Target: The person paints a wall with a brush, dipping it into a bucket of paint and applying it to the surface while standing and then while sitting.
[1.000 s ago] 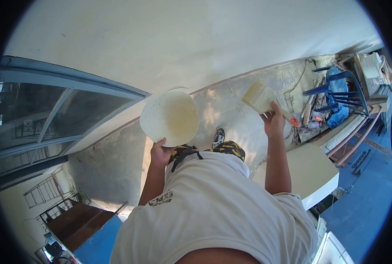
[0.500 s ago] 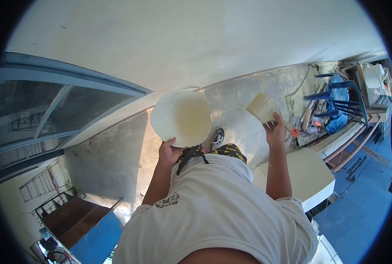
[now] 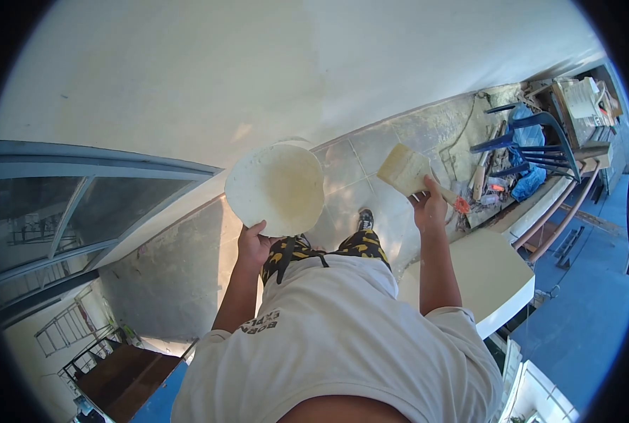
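Note:
A white bucket [image 3: 240,185] with a pale yellowish inside is tipped so that its mouth faces me. My left hand [image 3: 254,243] is closed on its lower left rim, thumb over the edge. Opposite, a thin handle shows past the bucket's far rim. My right hand [image 3: 428,201] grips a wide brush [image 3: 404,170] with a cream-coloured head. The brush's handle passes behind my fingers and ends in an orange-red tip [image 3: 461,204]. Brush and bucket are apart, both held above the floor and not touching the wall.
A pale wall [image 3: 187,77] rises ahead, with a blue-framed window [image 3: 103,187] at left. Grey floor tiles [image 3: 346,158] run along it. On the right are a blue plastic chair [image 3: 554,130], a blue bag [image 3: 529,180], debris and a cream box-like surface [image 3: 480,271]. A railing [image 3: 568,211] edges that side.
My feet and legs have shifted and the whole view has turned slightly. Bucket and brush stay in my hands, at nearly the same place relative to my body.

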`<action>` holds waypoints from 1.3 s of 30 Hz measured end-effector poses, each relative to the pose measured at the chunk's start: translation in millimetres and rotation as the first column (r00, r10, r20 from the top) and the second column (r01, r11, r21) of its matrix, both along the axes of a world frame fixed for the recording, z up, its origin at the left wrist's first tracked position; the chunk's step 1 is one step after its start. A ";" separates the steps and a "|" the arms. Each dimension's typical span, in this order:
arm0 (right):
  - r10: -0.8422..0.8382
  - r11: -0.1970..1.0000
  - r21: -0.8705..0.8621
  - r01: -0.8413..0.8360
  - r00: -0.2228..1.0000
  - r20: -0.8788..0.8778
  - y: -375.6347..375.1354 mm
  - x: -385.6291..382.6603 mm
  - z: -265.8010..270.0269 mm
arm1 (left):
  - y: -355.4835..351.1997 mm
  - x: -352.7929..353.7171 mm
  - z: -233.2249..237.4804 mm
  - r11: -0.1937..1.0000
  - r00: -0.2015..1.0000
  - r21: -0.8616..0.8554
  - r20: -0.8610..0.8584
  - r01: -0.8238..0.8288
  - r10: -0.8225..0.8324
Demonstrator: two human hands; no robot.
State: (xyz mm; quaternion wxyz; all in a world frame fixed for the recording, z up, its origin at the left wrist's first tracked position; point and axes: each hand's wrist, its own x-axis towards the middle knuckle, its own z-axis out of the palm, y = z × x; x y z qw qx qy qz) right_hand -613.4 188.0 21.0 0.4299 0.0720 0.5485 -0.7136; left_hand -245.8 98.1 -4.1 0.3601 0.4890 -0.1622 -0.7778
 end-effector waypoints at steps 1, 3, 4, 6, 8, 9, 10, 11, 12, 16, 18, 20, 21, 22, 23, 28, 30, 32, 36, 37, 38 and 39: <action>0.013 1.000 0.003 -0.013 1.000 0.002 2.4 -11.5 -1.9 | 2.4 -10.1 -1.8 1.000 1.000 -0.007 -0.006 -0.010 0.009; 0.029 1.000 0.004 -0.029 0.999 0.020 11.4 -33.5 -8.2 | 12.6 -30.5 -1.4 1.000 1.000 -0.015 0.005 -0.021 0.021; 0.044 0.999 0.011 -0.044 0.999 0.021 16.2 -47.7 -11.2 | 17.3 -44.3 -0.3 0.998 0.998 -0.008 -0.026 -0.060 0.060; 0.069 0.998 0.007 -0.069 0.997 0.022 20.1 -73.0 -15.1 | 24.2 -69.1 -0.6 0.994 0.993 -0.010 -0.056 -0.108 0.107; 0.058 0.998 0.029 -0.058 0.998 0.025 22.1 -90.8 -17.3 | 32.3 -85.7 -5.5 0.991 0.987 -0.012 -0.099 -0.131 0.129; 0.071 0.997 0.028 -0.072 0.997 0.026 21.5 -95.6 -17.4 | 35.1 -89.6 -6.6 0.993 0.985 -0.008 -0.124 -0.119 0.117; 0.076 0.997 0.032 -0.077 0.997 0.031 19.3 -101.4 -17.6 | 37.7 -94.7 -8.0 0.991 0.984 -0.010 -0.123 -0.133 0.131; 0.079 0.996 0.037 -0.081 0.996 0.035 16.6 -105.9 -18.0 | 40.1 -99.4 -9.9 0.992 0.982 0.009 -0.140 -0.127 0.127; 0.090 0.995 0.041 -0.091 0.995 0.040 14.0 -108.2 -17.6 | 42.9 -104.2 -7.5 0.993 0.981 0.032 -0.153 -0.118 0.121; 0.119 0.992 0.031 -0.120 0.992 0.036 -1.5 -112.2 -20.4 | 50.3 -113.4 -4.7 0.990 0.979 0.034 -0.149 -0.135 0.138; 0.126 0.992 0.020 -0.127 0.992 0.024 -8.9 -106.8 -15.1 | 44.7 -113.0 -5.9 0.992 0.980 0.048 -0.157 -0.115 0.121; 0.101 0.995 -0.016 -0.101 0.995 -0.002 -13.2 -97.3 -3.2 | 30.6 -114.4 -6.1 0.995 0.979 0.043 -0.180 -0.091 0.097; 0.088 0.996 -0.018 -0.088 0.996 -0.011 -14.6 -93.4 0.6 | 24.6 -112.5 -4.9 0.996 0.982 0.048 -0.170 -0.072 0.079; 0.082 0.996 -0.015 -0.083 0.996 -0.028 -14.3 -88.2 3.3 | 18.5 -109.8 -4.6 0.997 0.986 0.057 -0.159 -0.049 0.057; 0.074 0.997 -0.008 -0.074 0.996 -0.043 -14.1 -82.4 5.2 | 11.1 -107.8 -6.0 0.998 0.986 0.060 -0.164 -0.028 0.038; -0.076 0.995 0.052 0.080 0.994 -0.077 -16.7 -51.0 14.6 | -34.3 -84.6 -3.8 0.992 0.988 0.064 -0.121 0.108 -0.100; -0.093 0.995 0.027 0.097 0.989 -0.116 -19.1 -40.4 13.2 | -53.6 -75.1 -8.3 0.978 0.977 0.072 -0.096 0.197 -0.190; -0.138 0.989 0.038 0.142 0.985 -0.100 -22.6 -33.4 11.9 | -65.6 -70.7 -9.7 0.974 0.973 0.061 -0.090 0.217 -0.211; -0.133 0.991 0.009 0.136 0.980 -0.145 -22.2 -37.3 -3.6 | -76.9 -75.9 -25.0 0.936 0.940 0.088 -0.052 0.341 -0.338; -0.115 0.993 -0.011 0.114 0.979 -0.169 -21.8 -41.0 -9.8 | -76.9 -82.1 -30.5 0.929 0.934 0.091 -0.041 0.358 -0.356; -0.121 0.992 0.006 0.124 0.981 -0.152 -21.2 -46.3 -17.5 | -76.9 -87.9 -40.0 0.924 0.931 0.111 -0.029 0.365 -0.364; -0.125 0.992 -0.016 0.124 0.978 -0.168 -20.2 -52.4 -27.6 | -75.8 -93.5 -52.3 0.916 0.924 0.126 -0.067 0.382 -0.376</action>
